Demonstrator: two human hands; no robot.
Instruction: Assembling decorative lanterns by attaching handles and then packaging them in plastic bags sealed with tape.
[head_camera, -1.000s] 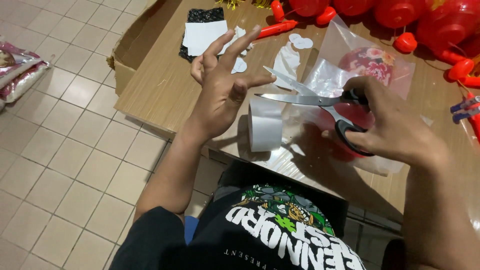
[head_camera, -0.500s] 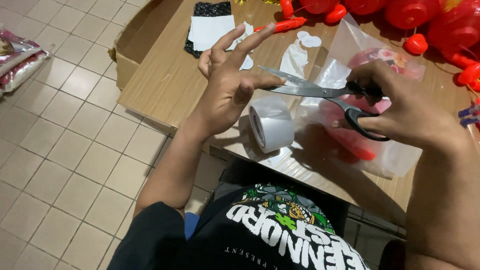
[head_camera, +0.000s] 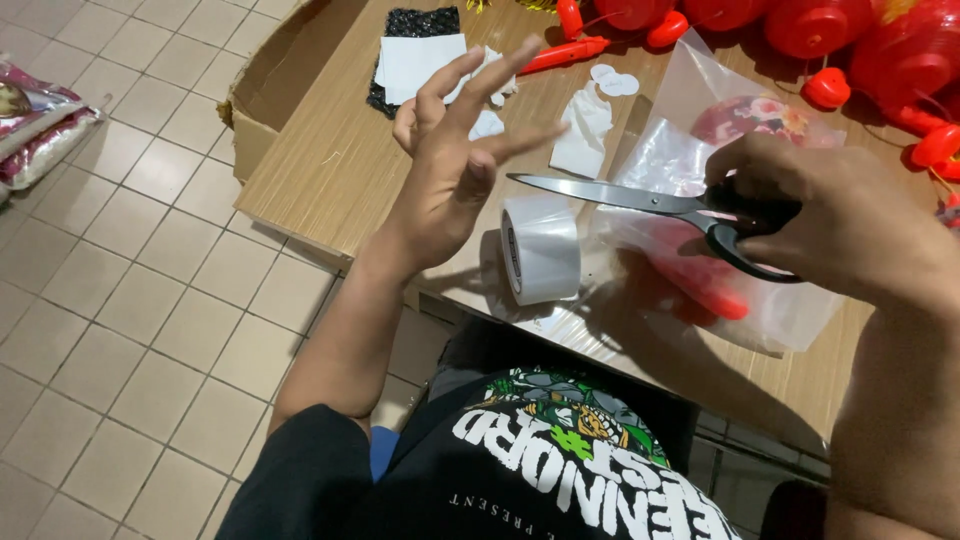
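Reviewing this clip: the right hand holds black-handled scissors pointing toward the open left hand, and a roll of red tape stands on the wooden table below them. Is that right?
Not quite: the tape roll is clear, not red, as the head view shows. The rest holds: the right hand holds the black-handled scissors pointing toward the open left hand, and the roll stands on the wooden table below them.

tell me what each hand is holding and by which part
The right hand holds the black-handled steel scissors by the handle loops, blades shut. The left hand holds nothing, fingers spread.
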